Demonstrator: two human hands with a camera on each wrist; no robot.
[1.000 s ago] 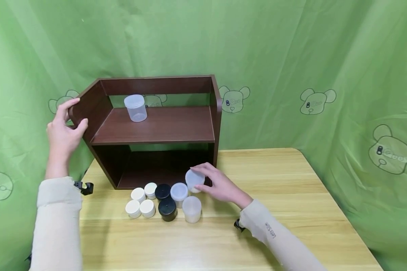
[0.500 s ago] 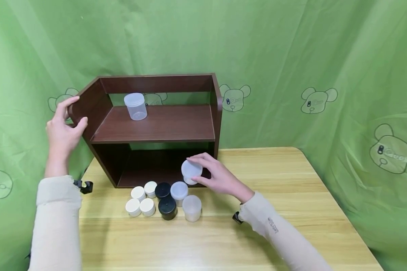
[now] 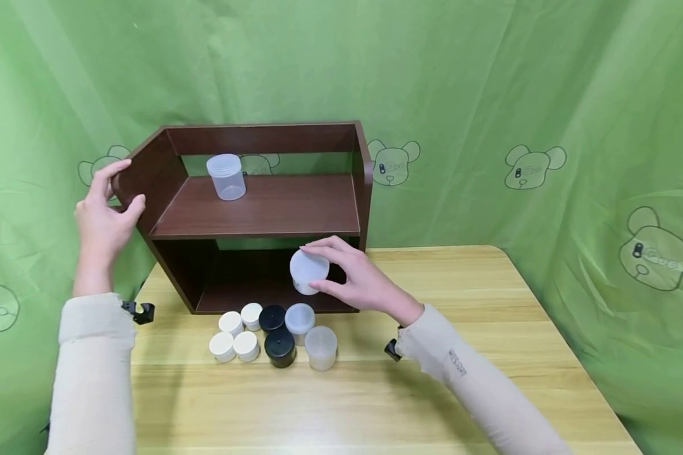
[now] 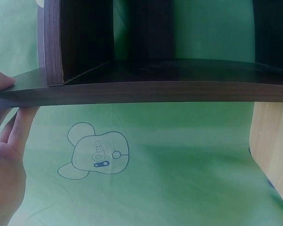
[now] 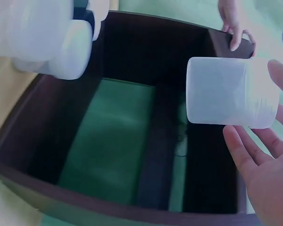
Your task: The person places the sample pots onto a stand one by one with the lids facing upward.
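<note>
Two hands busy: right hand (image 3: 370, 284) grasps a translucent plastic lidded jar (image 3: 308, 272), lifted before the dark brown wooden shelf (image 3: 262, 208). Left hand (image 3: 102, 218) grips the shelf's left side panel.

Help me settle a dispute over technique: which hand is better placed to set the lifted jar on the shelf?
Right, probably. The right hand already grips the jar in front of the shelf, while the left hand holds the shelf's side panel.
</note>
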